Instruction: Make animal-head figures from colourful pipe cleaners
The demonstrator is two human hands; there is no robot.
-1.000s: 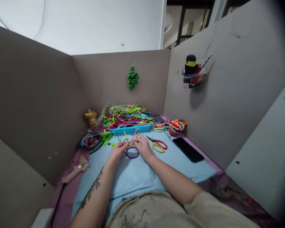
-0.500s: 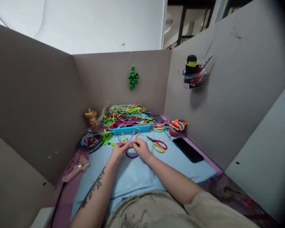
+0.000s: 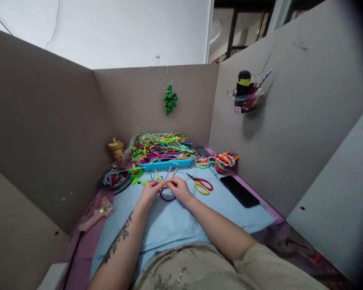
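My left hand [image 3: 151, 191] and my right hand [image 3: 179, 189] meet over the middle of the blue cloth, fingertips pinched close together. Between them are bent pipe cleaners; a pink pipe cleaner [image 3: 168, 173] sticks up from the fingers, with yellow and orange ends beside it. Below the fingertips hangs a purple pipe-cleaner ring [image 3: 168, 199]. Just beyond the hands lie blue and yellow pipe cleaners [image 3: 156, 175]. Exactly where the strands cross is hidden by the fingers. Scissors [image 3: 202, 185] with one red and one yellow handle rest right of my right hand.
A blue tray [image 3: 169, 164] heaped with pipe cleaners stands at the back. A black phone [image 3: 239, 191] lies at right, a pink glue gun [image 3: 97, 216] at left, near a dark bowl [image 3: 102, 182]. Grey partitions [image 3: 133, 92] enclose the table; a pouch [image 3: 248, 101] hangs on the right one.
My hands stay together in nearly the same place, with only slight finger movement around the pipe cleaners. The objects on the table have not moved.
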